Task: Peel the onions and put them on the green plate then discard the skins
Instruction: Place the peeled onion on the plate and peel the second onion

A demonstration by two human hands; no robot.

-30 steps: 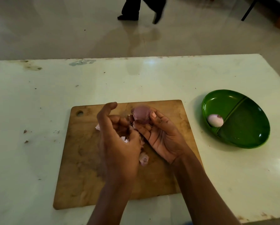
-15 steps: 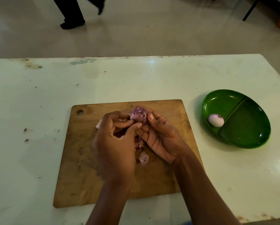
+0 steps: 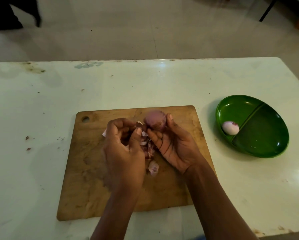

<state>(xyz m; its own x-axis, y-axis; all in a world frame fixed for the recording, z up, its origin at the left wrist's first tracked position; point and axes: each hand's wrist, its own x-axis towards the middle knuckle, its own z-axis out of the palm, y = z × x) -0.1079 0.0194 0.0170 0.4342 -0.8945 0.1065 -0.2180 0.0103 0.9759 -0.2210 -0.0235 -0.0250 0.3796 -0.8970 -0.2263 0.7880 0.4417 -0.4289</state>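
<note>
My right hand (image 3: 173,144) grips a purple onion (image 3: 154,120) at its fingertips, above the far part of the wooden cutting board (image 3: 93,170). My left hand (image 3: 122,153) is curled beside it, thumb and fingers pinching a strip of onion skin (image 3: 139,123) at the onion's left side. Loose skins (image 3: 153,168) lie on the board between and under my hands. A peeled pale onion (image 3: 230,128) sits in the left compartment of the divided green plate (image 3: 266,141) to the right of the board.
The board and plate rest on a white table (image 3: 41,118) marked with small skin flecks and stains. Its far edge borders a tiled floor, where a person's dark legs (image 3: 5,13) stand at the top left. A dark furniture leg shows at the top right.
The onion has turned in my right hand and now shows a smoother side. My left hand's fingers curled in and closed on skin. The person on the floor walked left.
</note>
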